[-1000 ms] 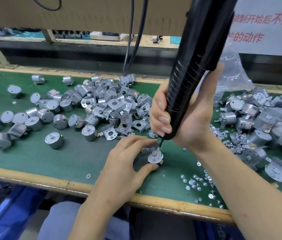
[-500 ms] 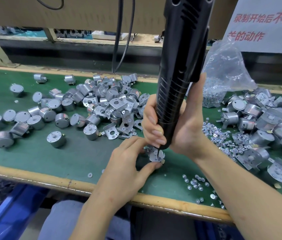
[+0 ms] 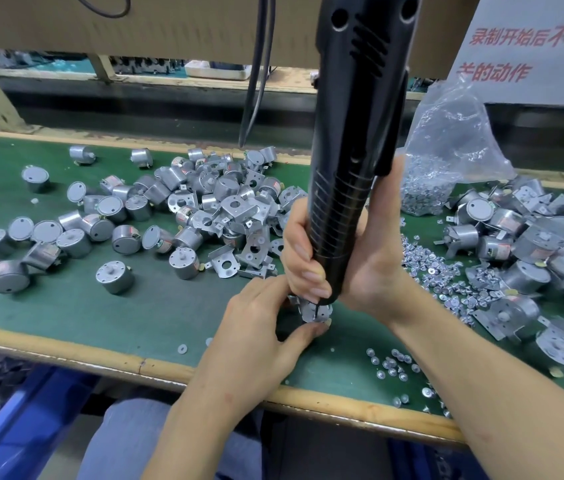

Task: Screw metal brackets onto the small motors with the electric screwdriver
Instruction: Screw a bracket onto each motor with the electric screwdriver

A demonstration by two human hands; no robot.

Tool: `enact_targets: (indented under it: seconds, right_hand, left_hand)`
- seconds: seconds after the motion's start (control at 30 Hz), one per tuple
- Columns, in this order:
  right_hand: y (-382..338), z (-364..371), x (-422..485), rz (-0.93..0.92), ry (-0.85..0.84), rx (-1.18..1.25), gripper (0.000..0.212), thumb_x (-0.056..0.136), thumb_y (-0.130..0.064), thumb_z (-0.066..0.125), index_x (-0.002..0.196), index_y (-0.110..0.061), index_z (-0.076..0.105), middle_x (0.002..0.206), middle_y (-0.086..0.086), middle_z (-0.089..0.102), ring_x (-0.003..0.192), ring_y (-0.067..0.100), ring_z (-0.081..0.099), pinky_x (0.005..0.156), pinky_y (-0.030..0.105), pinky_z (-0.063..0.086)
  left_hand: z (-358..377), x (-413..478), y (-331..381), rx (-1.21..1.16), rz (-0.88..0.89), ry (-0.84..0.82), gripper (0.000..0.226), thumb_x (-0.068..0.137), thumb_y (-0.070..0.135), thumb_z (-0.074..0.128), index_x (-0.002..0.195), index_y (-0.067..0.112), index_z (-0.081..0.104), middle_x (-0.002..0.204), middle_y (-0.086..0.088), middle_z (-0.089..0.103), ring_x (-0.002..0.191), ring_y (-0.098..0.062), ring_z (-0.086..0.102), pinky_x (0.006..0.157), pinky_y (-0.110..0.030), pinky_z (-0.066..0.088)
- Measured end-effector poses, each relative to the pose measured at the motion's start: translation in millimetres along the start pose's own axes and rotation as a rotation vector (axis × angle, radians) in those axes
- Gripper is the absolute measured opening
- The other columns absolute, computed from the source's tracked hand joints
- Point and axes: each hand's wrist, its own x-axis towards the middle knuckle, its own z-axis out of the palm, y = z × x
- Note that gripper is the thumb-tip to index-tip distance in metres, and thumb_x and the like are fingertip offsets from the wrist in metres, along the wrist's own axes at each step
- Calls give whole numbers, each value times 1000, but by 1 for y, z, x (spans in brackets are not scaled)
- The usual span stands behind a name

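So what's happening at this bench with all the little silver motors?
A person is assembling parts by hand. The right hand grips a tall black electric screwdriver, its tip down on a small silver motor with a metal bracket, which the left hand pinches steady on the green bench mat. Bare round motors and loose bent brackets lie heaped to the left. A clear plastic bag of screws sits behind on the right.

Single head view, looking forward-down, close over hands [image 3: 308, 292] at green bench [image 3: 66, 306] front edge.
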Motion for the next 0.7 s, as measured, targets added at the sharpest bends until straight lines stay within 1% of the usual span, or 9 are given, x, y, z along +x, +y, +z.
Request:
enact_targets:
  seconds: [0.07,0.1,0.13,0.2,0.27,0.4,0.53,0.6,0.7]
  right_hand:
    - [0,1,0,30,-18,-6,78,54,-93,58,59,-15,58,45,-1,45,33,10,37,39,21,31]
    - [0,1,0,38,-24,-9,78,53,-93,58,58,-15,58,45,0,45,32,10,37,38,21,31]
    - [0,1,0,44,-30,-10,79,53,-93,59,58,-15,57,45,0,45,32,10,38,38,20,31]
    - [0,2,1,58,-36,-4,79,53,-93,60,58,-15,57,45,-1,45,33,9,38,38,18,33]
    - [-1,3,1,78,-42,7,79,52,-93,61,56,-15,57,44,-1,46,32,9,39,39,17,36]
    - [-1,4,1,93,-39,9,79,51,-93,62,55,-15,57,44,0,46,32,9,40,39,16,36]
    - [0,3,1,85,-33,-5,79,50,-94,61,54,-15,59,44,0,47,31,9,40,39,16,37]
    - [0,2,2,70,-26,-11,78,52,-94,60,56,-15,60,44,0,47,32,9,41,39,17,37]
    - [2,0,1,-3,-12,-18,78,61,-91,56,61,-13,58,48,0,48,34,10,40,40,20,36]
  left_hand:
    - [1,-1,0,6,-13,-26,42,72,44,77,93,57,43,100,25,56,86,1,55,76,-9,39]
    - [2,-1,0,18,-20,-39,43,72,45,76,92,58,41,101,28,54,86,-1,55,76,-14,42]
    - [3,-1,1,30,-25,-41,42,72,45,75,90,58,40,99,31,52,85,-3,54,74,-20,45]
    - [5,-1,2,35,-18,-16,41,74,42,75,88,53,38,97,29,51,83,-8,55,70,-32,49]
    - [5,0,3,37,-4,4,42,75,40,75,88,50,37,98,26,50,82,-13,55,68,-39,51]
    - [4,1,5,41,-8,29,47,72,36,79,87,52,36,91,35,49,81,-13,56,68,-41,51]
    - [5,1,5,49,-5,49,50,72,37,79,88,52,34,90,36,48,79,-14,56,66,-40,51]
    - [5,1,5,57,-12,47,52,72,36,81,88,52,35,91,37,48,78,-14,55,66,-38,51]
    - [3,1,5,88,-46,34,45,71,38,82,90,45,42,97,41,47,77,-10,53,64,-30,47]
